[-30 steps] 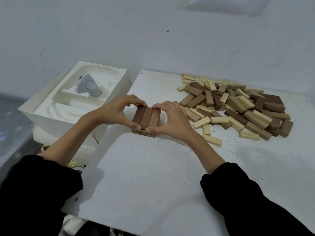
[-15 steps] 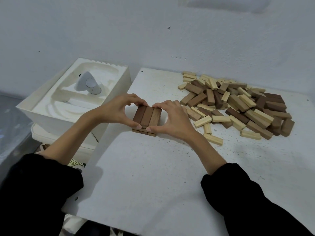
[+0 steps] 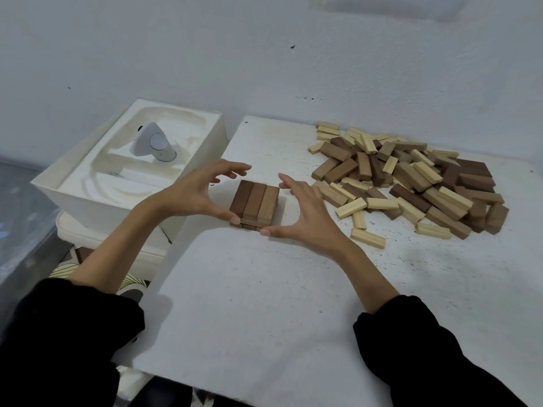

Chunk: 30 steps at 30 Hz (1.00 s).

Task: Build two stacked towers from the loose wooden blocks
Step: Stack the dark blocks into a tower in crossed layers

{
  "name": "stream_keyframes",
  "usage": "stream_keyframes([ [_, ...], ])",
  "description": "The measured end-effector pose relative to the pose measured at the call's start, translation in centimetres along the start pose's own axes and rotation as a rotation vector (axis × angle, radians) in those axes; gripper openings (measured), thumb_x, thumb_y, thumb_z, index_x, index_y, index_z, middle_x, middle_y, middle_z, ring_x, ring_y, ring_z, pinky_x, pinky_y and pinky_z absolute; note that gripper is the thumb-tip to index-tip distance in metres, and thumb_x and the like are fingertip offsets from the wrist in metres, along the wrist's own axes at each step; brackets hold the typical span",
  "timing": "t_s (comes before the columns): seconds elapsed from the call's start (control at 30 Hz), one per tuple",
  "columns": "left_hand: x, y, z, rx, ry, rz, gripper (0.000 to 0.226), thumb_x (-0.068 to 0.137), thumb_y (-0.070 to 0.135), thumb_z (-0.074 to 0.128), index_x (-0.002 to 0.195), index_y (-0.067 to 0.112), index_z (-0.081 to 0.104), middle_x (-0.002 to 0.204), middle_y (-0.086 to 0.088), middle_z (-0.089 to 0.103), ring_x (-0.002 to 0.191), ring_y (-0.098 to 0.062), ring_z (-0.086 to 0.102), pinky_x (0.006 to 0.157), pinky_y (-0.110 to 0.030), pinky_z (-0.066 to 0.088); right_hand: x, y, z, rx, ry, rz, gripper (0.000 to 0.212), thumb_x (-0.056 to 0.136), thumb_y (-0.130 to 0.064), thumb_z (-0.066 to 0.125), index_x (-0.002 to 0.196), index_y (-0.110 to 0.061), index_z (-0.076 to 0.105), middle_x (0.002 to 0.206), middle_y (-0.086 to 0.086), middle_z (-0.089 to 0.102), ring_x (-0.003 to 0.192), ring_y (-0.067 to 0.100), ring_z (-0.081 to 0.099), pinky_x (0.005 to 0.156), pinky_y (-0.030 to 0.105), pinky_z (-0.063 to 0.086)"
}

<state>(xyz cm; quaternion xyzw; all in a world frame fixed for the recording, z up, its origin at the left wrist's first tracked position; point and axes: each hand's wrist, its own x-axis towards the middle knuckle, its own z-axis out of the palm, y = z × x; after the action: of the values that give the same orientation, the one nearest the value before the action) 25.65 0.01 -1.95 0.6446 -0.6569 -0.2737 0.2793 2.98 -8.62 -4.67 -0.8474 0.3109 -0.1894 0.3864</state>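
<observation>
Both hands are released, grasping nothing. The left hand [image 3: 197,193] and right hand [image 3: 305,211] flank the two-layer block stack [image 3: 255,203] with fingers spread clear and only the thumb tips touching its near corners. The stack rests on a white table [image 3: 264,304]. Right of the stack lies the loose block pile [image 3: 411,183], left of it a white box [image 3: 88,183], behind it a pale wall [image 3: 352,69].

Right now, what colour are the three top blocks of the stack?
The top blocks are brown, the left one darkest; head view.

White device [image 3: 154,143] lies in white box [image 3: 97,207].
</observation>
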Motion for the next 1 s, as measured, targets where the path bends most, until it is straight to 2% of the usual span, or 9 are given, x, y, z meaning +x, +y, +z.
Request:
stream_keyframes([
  [0.1, -0.8, -0.6, 0.4, -0.046, -0.017, -0.021, 0.097, 0.046, 0.061, 0.08, 0.134, 0.043, 0.04, 0.133, 0.022, 0.048, 0.123, 0.002, 0.045, 0.101, -0.025, 0.038, -0.7, 0.6, 0.5, 0.022, 0.038, 0.0, 0.094, 0.065, -0.042, 0.081, 0.143, -0.025, 0.032, 0.135, -0.006, 0.044, 0.127, 0.014, 0.029, 0.105, 0.033, 0.028],
  [0.2, -0.9, -0.8, 0.8, -0.079, -0.023, -0.042, 0.091, 0.05, 0.053, 0.078, 0.132, 0.044, 0.041, 0.129, 0.026, 0.049, 0.122, 0.005, 0.044, 0.098, -0.02, 0.037, -0.7, 0.8, 0.7, 0.029, 0.068, -0.002, 0.086, 0.067, -0.041, 0.08, 0.14, -0.024, 0.038, 0.134, -0.006, 0.046, 0.124, 0.013, 0.031, 0.103, 0.032, 0.029],
  [0.33, -0.6, -0.2, 1.0, -0.108, -0.032, -0.031, 0.098, 0.045, 0.066, 0.08, 0.131, 0.044, 0.041, 0.132, 0.025, 0.049, 0.125, 0.005, 0.043, 0.1, -0.02, 0.037, -0.4, 0.9, 0.7, 0.057, 0.089, -0.007, 0.077, 0.069, -0.043, 0.078, 0.136, -0.026, 0.044, 0.129, -0.006, 0.048, 0.121, 0.013, 0.033, 0.104, 0.037, 0.031],
  [0.43, -0.2, 0.0, 1.1, -0.138, -0.043, -0.03, 0.097, 0.046, 0.07, 0.078, 0.132, 0.043, 0.042, 0.132, 0.021, 0.051, 0.126, 0.004, 0.044, 0.102, -0.026, 0.037, -0.3, 1.1, 0.8, 0.06, 0.102, -0.006, 0.074, 0.07, -0.042, 0.078, 0.135, -0.027, 0.045, 0.126, -0.006, 0.049, 0.119, 0.013, 0.034, 0.103, 0.037, 0.032],
  [0.63, 0.6, 0.1, 1.7, -0.128, -0.045, -0.028, 0.091, 0.052, 0.06, 0.081, 0.133, 0.04, 0.045, 0.127, 0.018, 0.054, 0.124, 0.0, 0.045, 0.109, -0.039, 0.037, -0.3, 1.1, 0.8, 0.064, 0.11, -0.001, 0.073, 0.071, -0.041, 0.077, 0.136, -0.028, 0.045, 0.125, -0.007, 0.05, 0.119, 0.012, 0.034, 0.102, 0.033, 0.031],
  [0.73, 0.7, 0.3, 1.7, -0.129, -0.044, -0.025, 0.093, 0.05, 0.066, 0.079, 0.133, 0.04, 0.045, 0.125, 0.016, 0.054, 0.122, 0.0, 0.046, 0.109, -0.037, 0.037, -0.2, 1.2, 0.9, 0.069, 0.115, -0.003, 0.073, 0.071, -0.041, 0.078, 0.135, -0.027, 0.046, 0.124, -0.008, 0.049, 0.118, 0.011, 0.034, 0.101, 0.031, 0.031],
  [1.0, 0.8, 0.5, 1.6, -0.135, -0.058, -0.02, 0.085, 0.054, 0.05, 0.078, 0.132, 0.04, 0.044, 0.124, 0.016, 0.053, 0.117, 0.004, 0.048, 0.104, -0.025, 0.039, -0.3, 1.3, 1.0, 0.079, 0.125, -0.013, 0.074, 0.07, -0.04, 0.078, 0.135, -0.027, 0.046, 0.123, -0.006, 0.05, 0.115, 0.01, 0.035, 0.098, 0.03, 0.031],
])
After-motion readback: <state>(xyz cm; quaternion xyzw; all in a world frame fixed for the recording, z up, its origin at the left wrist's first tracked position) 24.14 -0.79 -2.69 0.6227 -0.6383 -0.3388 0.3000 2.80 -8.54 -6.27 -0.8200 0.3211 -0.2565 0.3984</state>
